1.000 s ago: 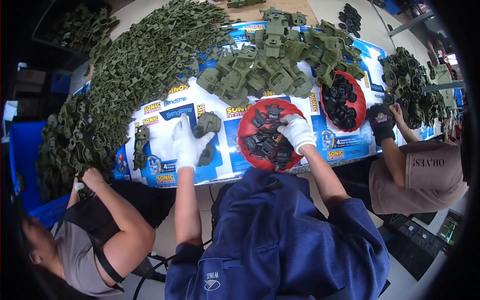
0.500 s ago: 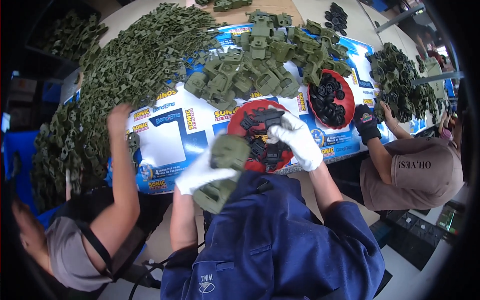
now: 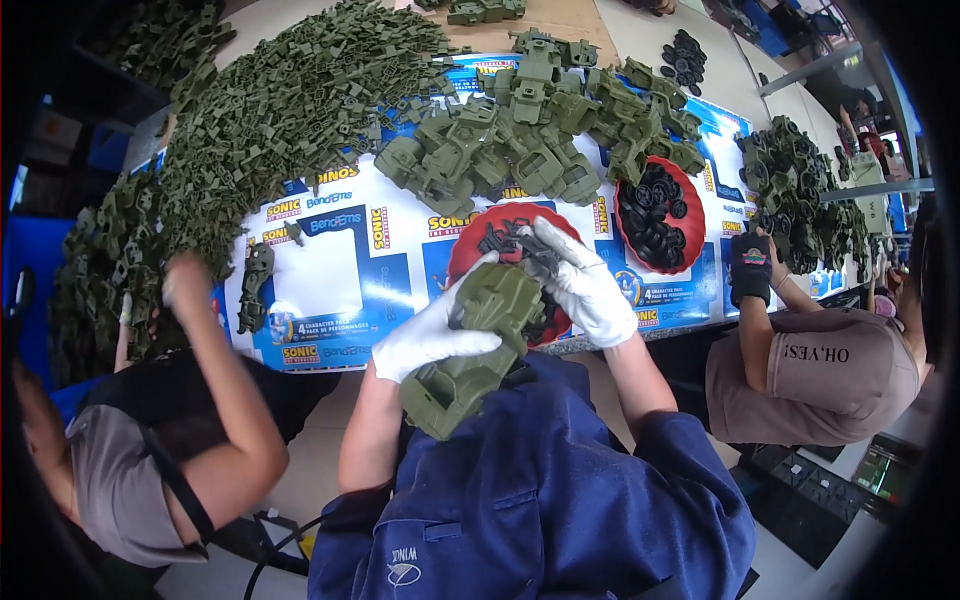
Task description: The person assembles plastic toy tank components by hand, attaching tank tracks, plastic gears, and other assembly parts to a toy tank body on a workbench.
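Head view, looking down on a work table [image 3: 400,300] covered with a blue-and-white printed sheet. The person's left hand [image 3: 430,338], in a white fabric glove, is clasped around an olive-green moulded plastic toy vehicle body [image 3: 470,350], which is held tilted at the near edge of the table, just above the person's blue jacket [image 3: 540,510]. The right hand [image 3: 580,285], also in a white glove, rests with curled fingers against the far right side of the same vehicle body and lies over the near part of a round red plastic tray [image 3: 500,222]; whether it pinches one of the small black plastic parts [image 3: 497,240] in that tray cannot be told. A second red plastic tray [image 3: 690,215], filled with black plastic wheels [image 3: 655,215], sits just right of the first. Beyond both trays stands a cluster of assembled olive-green toy vehicles [image 3: 530,130]. A large heap of loose olive-green plastic pieces [image 3: 270,100] spreads across the far left of the table. To the left, a co-worker in a grey top [image 3: 110,480] raises a bare arm [image 3: 220,370] toward that heap. To the right, a co-worker in a brown shirt [image 3: 820,370] rests a black-gloved hand [image 3: 750,268] at the table edge, near another pile of dark green parts [image 3: 800,190].
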The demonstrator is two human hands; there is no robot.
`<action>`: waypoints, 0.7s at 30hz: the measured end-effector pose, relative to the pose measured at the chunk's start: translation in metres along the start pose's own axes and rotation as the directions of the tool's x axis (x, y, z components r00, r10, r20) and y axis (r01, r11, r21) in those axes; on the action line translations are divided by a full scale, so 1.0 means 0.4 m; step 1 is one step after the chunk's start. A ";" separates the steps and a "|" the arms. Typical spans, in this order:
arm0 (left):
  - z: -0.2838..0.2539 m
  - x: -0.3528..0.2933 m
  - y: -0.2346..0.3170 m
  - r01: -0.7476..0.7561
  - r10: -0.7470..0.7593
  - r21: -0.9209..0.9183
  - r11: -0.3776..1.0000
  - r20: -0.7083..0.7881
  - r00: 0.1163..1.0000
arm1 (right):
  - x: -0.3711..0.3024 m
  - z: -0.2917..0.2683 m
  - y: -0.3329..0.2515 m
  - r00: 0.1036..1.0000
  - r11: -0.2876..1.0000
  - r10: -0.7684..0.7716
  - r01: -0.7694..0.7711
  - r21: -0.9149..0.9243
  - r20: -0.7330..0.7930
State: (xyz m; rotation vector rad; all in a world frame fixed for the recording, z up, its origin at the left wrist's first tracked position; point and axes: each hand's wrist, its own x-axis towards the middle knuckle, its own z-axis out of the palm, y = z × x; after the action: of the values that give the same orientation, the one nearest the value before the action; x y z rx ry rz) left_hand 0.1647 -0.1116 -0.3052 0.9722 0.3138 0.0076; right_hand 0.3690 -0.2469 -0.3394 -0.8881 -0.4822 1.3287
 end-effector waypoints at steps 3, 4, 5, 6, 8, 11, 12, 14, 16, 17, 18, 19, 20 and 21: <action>0.008 0.006 0.002 -0.021 0.021 0.006 1.000 -0.044 0.999 | -0.001 -0.002 0.013 0.998 0.995 0.067 -0.066 0.073 -0.015; 0.014 0.008 0.007 -0.020 0.021 0.011 1.000 -0.065 0.998 | -0.001 0.003 0.018 0.997 0.990 0.073 -0.073 0.117 -0.002; 0.018 0.009 0.013 -0.021 0.022 0.008 1.000 -0.069 0.997 | -0.001 0.008 0.022 0.997 0.984 0.080 -0.080 0.161 0.011; 0.021 0.011 0.018 0.000 0.002 0.026 1.000 -0.070 0.998 | -0.002 0.011 0.022 0.996 0.984 0.083 -0.084 0.160 0.011; 0.031 0.013 0.021 0.020 -0.017 0.041 0.999 -0.072 0.997 | -0.005 0.022 0.017 0.996 0.961 0.067 -0.078 0.264 0.053; 0.042 0.011 0.020 -0.020 0.022 0.015 1.000 -0.090 0.996 | -0.007 0.033 0.013 0.993 0.945 0.113 -0.114 0.306 0.020; 0.042 0.011 0.022 -0.010 0.012 0.024 1.000 -0.087 0.996 | -0.007 0.032 0.013 0.993 0.945 0.115 -0.116 0.305 0.021; 0.041 0.011 0.023 -0.001 0.004 0.032 0.999 -0.085 0.996 | -0.008 0.029 0.010 0.992 0.960 0.116 -0.123 0.250 0.045; 0.040 0.012 0.022 0.003 -0.005 -0.032 0.999 -0.067 0.998 | -0.008 0.020 0.010 0.992 0.968 0.115 -0.125 0.219 0.057; 0.038 0.013 0.022 0.002 -0.004 -0.033 0.999 -0.066 0.998 | -0.008 0.013 0.011 0.991 0.974 0.113 -0.124 0.189 0.069; 0.037 0.011 0.022 0.015 -0.018 -0.042 0.999 -0.071 0.997 | -0.008 0.001 0.017 0.991 0.974 0.113 -0.125 0.188 0.071; 0.037 0.010 0.022 0.028 -0.032 -0.051 0.998 -0.075 0.997 | -0.007 -0.016 0.027 0.992 0.986 0.094 -0.105 0.128 0.087; 0.036 0.010 0.019 0.027 -0.031 -0.050 0.998 -0.075 0.997 | -0.007 -0.027 0.028 0.992 0.994 0.075 -0.082 0.068 0.105; 0.035 0.008 0.008 -0.004 0.002 -0.028 1.000 -0.083 0.997 | -0.002 -0.037 0.019 0.991 0.994 0.075 -0.082 0.067 0.108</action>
State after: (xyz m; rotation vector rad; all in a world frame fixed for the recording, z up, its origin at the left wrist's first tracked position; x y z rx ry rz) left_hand 0.1720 -0.1206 -0.2963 0.9464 0.3876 0.0552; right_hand 0.3750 -0.2519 -0.3541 -0.7873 -0.4826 1.4616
